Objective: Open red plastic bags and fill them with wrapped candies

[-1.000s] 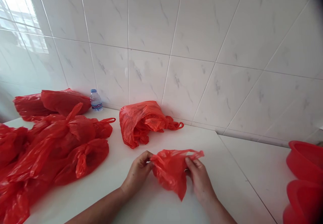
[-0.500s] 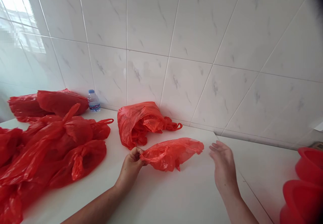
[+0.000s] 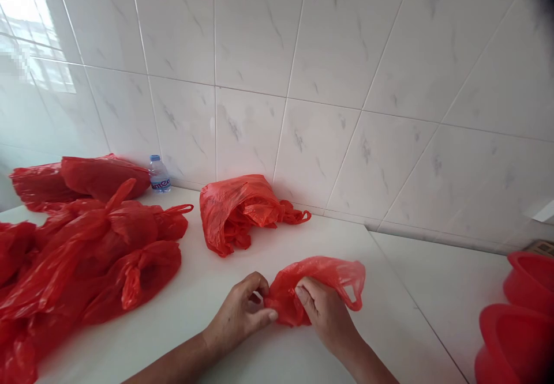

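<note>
A thin red plastic bag (image 3: 329,267), crumpled, lies low over the white table in front of me, its loop handle spread out to the right. At its left end my left hand (image 3: 238,315) pinches the edge between thumb and fingers. My right hand (image 3: 329,315) is closed on the middle of the bag, with its fingers curled into the film and partly hidden. Behind both hands, a fuller red bag (image 3: 236,199) stuffed with crumpled red plastic rests near the wall.
A big heap of red plastic bags (image 3: 86,251) covers the table's left side, with packed red bundles (image 3: 104,176) behind it. A water bottle (image 3: 159,175) stands by the tiled wall (image 3: 251,38). Red tubs (image 3: 515,338) are at the right edge. A seam (image 3: 407,292) crosses the table (image 3: 216,366).
My right hand has come in from the right and closed on the bag. My left hand and the bag have moved closer to me and slightly right.
</note>
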`<action>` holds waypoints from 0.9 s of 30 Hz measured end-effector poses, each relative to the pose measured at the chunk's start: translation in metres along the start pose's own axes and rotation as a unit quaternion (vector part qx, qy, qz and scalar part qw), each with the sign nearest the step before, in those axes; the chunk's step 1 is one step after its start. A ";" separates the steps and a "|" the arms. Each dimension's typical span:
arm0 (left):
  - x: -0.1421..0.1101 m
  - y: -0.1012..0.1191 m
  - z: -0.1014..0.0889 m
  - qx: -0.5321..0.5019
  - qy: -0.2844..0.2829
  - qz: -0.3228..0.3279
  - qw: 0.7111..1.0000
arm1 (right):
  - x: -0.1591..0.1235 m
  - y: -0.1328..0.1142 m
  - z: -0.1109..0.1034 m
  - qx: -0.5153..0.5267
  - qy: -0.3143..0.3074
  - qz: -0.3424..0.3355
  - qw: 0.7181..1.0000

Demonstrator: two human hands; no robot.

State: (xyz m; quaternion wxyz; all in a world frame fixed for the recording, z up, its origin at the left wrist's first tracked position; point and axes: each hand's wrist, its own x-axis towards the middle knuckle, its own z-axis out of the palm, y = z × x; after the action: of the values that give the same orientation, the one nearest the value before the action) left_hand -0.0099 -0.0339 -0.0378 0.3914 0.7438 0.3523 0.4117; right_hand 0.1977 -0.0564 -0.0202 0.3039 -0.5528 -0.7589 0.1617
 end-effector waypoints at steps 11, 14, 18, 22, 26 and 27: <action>0.018 -0.013 0.010 -0.065 0.072 -0.159 0.982 | -0.005 -0.010 -0.003 -0.037 -0.105 -0.026 0.993; 0.023 -0.020 -0.007 -0.117 0.166 -0.182 0.962 | 0.001 0.016 -0.021 -0.139 -0.079 0.018 0.987; 0.025 -0.025 -0.022 -0.136 0.195 -0.211 0.948 | 0.008 0.041 -0.053 -0.268 -0.003 0.127 0.955; 0.021 -0.017 -0.015 -0.156 0.163 -0.217 0.950 | 0.000 0.015 -0.066 -0.206 0.138 0.104 0.963; 0.013 -0.005 -0.005 -0.187 0.125 -0.211 0.951 | -0.009 -0.026 -0.049 -0.095 0.167 -0.041 0.980; 0.011 -0.003 -0.003 -0.204 0.121 -0.215 0.947 | -0.009 -0.031 -0.041 -0.099 0.136 -0.049 0.985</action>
State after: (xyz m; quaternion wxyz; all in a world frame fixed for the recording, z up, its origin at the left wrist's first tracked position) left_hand -0.0088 -0.0221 -0.0354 0.5684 0.4995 0.4569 0.4676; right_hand 0.2032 -0.0792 0.0267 0.3553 -0.5592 -0.7490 -0.0056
